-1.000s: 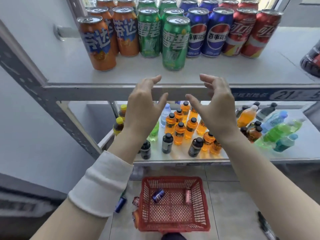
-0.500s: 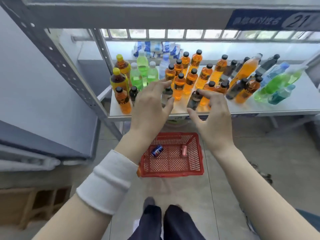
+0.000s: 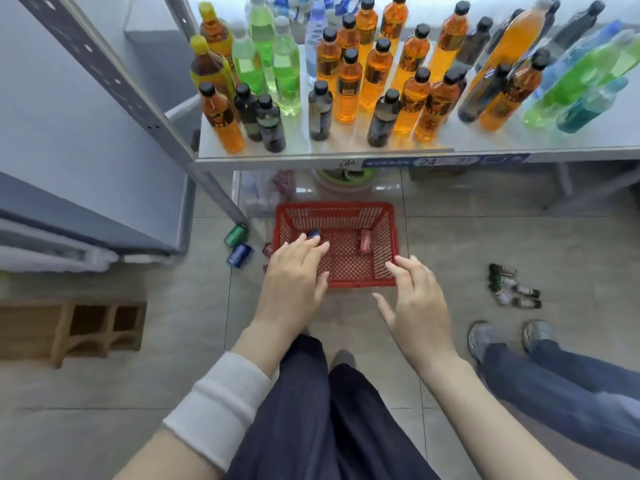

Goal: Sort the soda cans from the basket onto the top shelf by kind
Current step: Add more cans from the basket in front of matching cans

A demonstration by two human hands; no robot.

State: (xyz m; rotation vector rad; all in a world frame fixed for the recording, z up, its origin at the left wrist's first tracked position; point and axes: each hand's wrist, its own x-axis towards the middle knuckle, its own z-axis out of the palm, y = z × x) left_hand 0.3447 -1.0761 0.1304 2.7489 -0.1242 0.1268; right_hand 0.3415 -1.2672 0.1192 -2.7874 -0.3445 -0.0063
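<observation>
- Nearest: dark woven trousers point(image 3: 311, 427) and a ribbed white cuff point(image 3: 221, 407) on the left forearm.
- Left hand point(image 3: 294, 275) palm down, fingers loosely spread and holding nothing, fingertips over the basket's near-left corner, close to the blue can. Contact impossible to judge from above.
- Right hand point(image 3: 415, 299) also without a load, fingers fanned wide above the near-right corner.
- Red plastic basket point(image 3: 389, 233) on the tiled floor: rectangular, with open lattice walls flaring slightly upward.
- Inside it, a blue can point(image 3: 313, 233) on its side at the left and a red can point(image 3: 366, 241) toward the right, well apart.
- Judged as the reach-and-pick step, with only these two cans visible in the basket.
- Next move likely to call for a deeper reach, one hand per can, fingers curled round each cylinder. Then a lift to the top shelf, out of view here, each beside its own kind.
- Smooth, round, thin metal: apt to roll on the lattice if nudged, so a full wrap safer than a fingertip pinch.
- Just left of the basket, a green can point(image 3: 236, 234) and a second blue can point(image 3: 239, 255) on their sides on the floor.
- Farthest: a pale metal lower shelf point(image 3: 311, 157) crowded with upright clear plastic bottles point(image 3: 349, 88), orange, green and dark, mostly black-capped.
</observation>
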